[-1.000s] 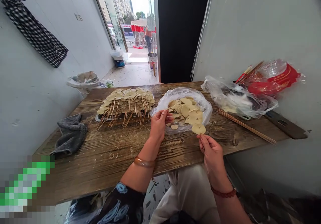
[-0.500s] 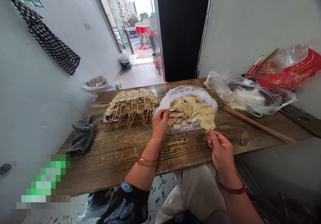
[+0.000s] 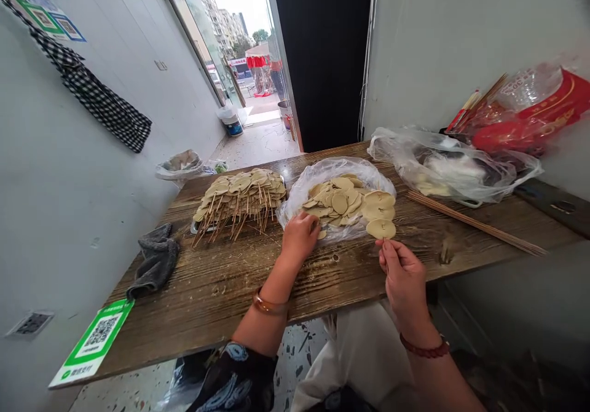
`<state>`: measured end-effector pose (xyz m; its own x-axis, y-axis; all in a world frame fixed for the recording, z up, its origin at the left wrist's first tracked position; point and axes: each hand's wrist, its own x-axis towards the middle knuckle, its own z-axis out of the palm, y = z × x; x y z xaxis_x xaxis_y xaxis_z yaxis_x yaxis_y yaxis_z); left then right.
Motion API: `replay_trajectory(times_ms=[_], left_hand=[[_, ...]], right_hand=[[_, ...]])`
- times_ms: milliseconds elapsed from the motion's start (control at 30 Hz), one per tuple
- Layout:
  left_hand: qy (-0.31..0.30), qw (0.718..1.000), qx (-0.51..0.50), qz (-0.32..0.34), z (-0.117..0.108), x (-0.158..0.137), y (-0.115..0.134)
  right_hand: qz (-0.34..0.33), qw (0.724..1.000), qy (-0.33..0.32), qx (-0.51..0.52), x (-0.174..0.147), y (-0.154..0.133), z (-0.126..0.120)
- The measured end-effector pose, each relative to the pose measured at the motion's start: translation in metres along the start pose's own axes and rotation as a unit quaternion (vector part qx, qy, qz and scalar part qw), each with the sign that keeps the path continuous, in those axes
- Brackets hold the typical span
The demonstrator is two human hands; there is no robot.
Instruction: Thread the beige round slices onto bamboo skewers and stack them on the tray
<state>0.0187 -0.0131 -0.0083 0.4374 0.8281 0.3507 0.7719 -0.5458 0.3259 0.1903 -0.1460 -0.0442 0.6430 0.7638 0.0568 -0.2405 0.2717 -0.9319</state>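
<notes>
Holding: right hand (image 3: 402, 269) pinches skewer (image 3: 383, 226) between closed fingers, by bag's (image 3: 310, 177) right edge | left hand (image 3: 299, 235): fingers curled at bag, hold hidden | risk: threaded slices (image 3: 378, 213) may tear if skewer twists

Table (image 3: 198, 307): wood, coarse-grained, with a slight sheen. Sticks (image 3: 477, 223): wood or bamboo, matt. Discs (image 3: 340, 202): matt, mostly smooth faces. Bag (image 3: 306, 181): thin translucent plastic, creased, glossy. Tray (image 3: 195, 228): shiny, apparently metal at the visible edge. Rag (image 3: 155, 264): cloth, matt, rough-napped. Wrapper (image 3: 511, 134): glossy plastic. Bangle (image 3: 270, 306): smooth, polished; material undetermined.
</notes>
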Motion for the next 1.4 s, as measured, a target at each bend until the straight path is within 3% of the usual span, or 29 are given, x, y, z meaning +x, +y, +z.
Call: replay_trajectory(times_ms=[267,467,733,967,1100,1233,1333,1400], left_hand=[[0.016,0.998,-0.042,-0.036,-0.008,0.007,0.006],[0.010,0.999,0.039,-0.035,-0.017,0.030,0.013],[-0.020,0.991,0.130,-0.030,-0.001,0.068,0.026],[-0.019,0.985,0.171,-0.017,0.011,0.083,0.030],[-0.015,0.990,0.133,-0.054,0.012,0.085,0.031],[0.023,0.996,0.073,-0.037,0.009,0.085,0.034],[0.052,0.995,-0.064,-0.053,0.001,0.084,0.032],[0.052,0.974,-0.201,-0.094,-0.005,0.081,0.029]], right_hand=[[-0.005,1.000,-0.017,-0.023,-0.005,-0.001,0.000],[-0.019,0.998,-0.034,-0.049,-0.005,-0.001,-0.001],[-0.023,0.996,-0.050,-0.063,-0.004,0.000,-0.002],[-0.049,0.992,-0.060,-0.098,-0.002,-0.005,-0.001],[-0.054,0.991,-0.059,-0.103,-0.001,-0.005,-0.001],[-0.053,0.992,-0.056,-0.101,-0.001,-0.004,-0.001],[-0.050,0.992,-0.058,-0.101,-0.001,-0.005,-0.001],[-0.046,0.992,-0.056,-0.099,-0.001,-0.004,-0.001]])
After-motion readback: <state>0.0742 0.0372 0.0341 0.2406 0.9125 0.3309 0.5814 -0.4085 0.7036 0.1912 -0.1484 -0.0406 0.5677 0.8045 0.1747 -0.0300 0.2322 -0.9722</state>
